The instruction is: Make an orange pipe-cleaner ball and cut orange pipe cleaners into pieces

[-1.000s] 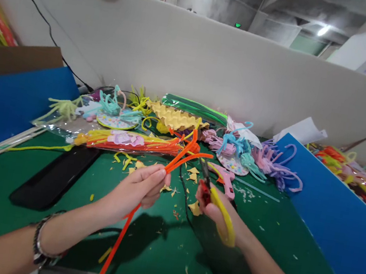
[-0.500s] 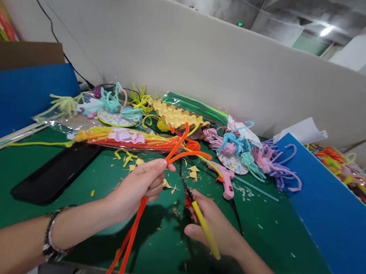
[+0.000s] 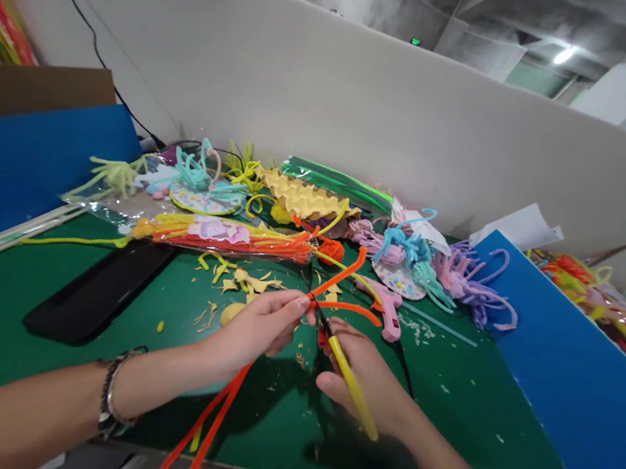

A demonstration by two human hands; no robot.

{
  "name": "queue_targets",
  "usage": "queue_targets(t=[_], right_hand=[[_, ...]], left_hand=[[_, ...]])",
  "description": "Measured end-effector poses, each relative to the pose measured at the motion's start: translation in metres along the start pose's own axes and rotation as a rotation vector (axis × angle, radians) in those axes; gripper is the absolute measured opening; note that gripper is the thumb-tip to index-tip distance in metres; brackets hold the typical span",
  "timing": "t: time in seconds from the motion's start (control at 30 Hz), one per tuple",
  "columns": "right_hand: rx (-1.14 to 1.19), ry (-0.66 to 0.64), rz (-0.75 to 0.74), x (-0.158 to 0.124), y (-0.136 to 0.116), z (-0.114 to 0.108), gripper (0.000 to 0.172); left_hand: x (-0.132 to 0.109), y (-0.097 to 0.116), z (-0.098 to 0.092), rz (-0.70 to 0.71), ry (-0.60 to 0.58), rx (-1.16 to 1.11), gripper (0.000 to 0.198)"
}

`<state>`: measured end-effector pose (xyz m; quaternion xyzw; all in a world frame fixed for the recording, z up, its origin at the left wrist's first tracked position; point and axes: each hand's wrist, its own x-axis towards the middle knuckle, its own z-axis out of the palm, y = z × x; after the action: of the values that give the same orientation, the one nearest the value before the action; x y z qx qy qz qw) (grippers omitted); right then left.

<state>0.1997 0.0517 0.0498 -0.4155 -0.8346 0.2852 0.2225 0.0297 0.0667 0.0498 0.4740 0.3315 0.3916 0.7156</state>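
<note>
My left hand [image 3: 269, 323] pinches several orange pipe cleaners [image 3: 211, 428] near their middle. Two short orange ends fan out past the fingertips, and the long ends hang down over the table's front edge. In my right hand [image 3: 366, 370] is a pair of pliers [image 3: 347, 375] with a yellow handle, a bit of red showing under the fingers, and dark narrow jaws. Those jaws cross the orange stems right beside my left fingertips; whether they are closed on a stem I cannot tell. Yellow scraps [image 3: 251, 284] lie behind my left hand.
A bag of orange and yellow pipe cleaners [image 3: 264, 243] lies across the green table [image 3: 497, 422]. Behind my right hand is a pink glue gun [image 3: 390, 310]. A black phone-like slab [image 3: 94, 299] rests at left. Blue panels [image 3: 553, 368] flank both sides, and pastel pipe-cleaner pieces [image 3: 197, 176] line the back.
My left hand has moved right, bringing the orange pipe cleaners across to the pliers' jaws. The short ends now point further right. My right hand has stayed nearly in place.
</note>
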Motion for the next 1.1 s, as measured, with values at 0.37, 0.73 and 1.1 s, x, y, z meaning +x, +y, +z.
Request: queue_targets(t=[0.37,0.73,1.1], right_hand=[[-0.018,-0.036,0.015,-0.0021,-0.0001,-0.0006,0.045],[-0.047,-0.075,0.053,-0.0063,0.0068,0.0027,0.053],[-0.007,-0.116,0.092,-0.004,0.0005,-0.0061,0.055]], left_hand=[[0.0038,0.0001,-0.0001,0.024,-0.011,0.182,0.036],[0.002,0.0014,-0.0042,-0.053,-0.063,0.21,0.037],[0.0015,0.0032,-0.0025,-0.12,-0.061,0.13,0.032]])
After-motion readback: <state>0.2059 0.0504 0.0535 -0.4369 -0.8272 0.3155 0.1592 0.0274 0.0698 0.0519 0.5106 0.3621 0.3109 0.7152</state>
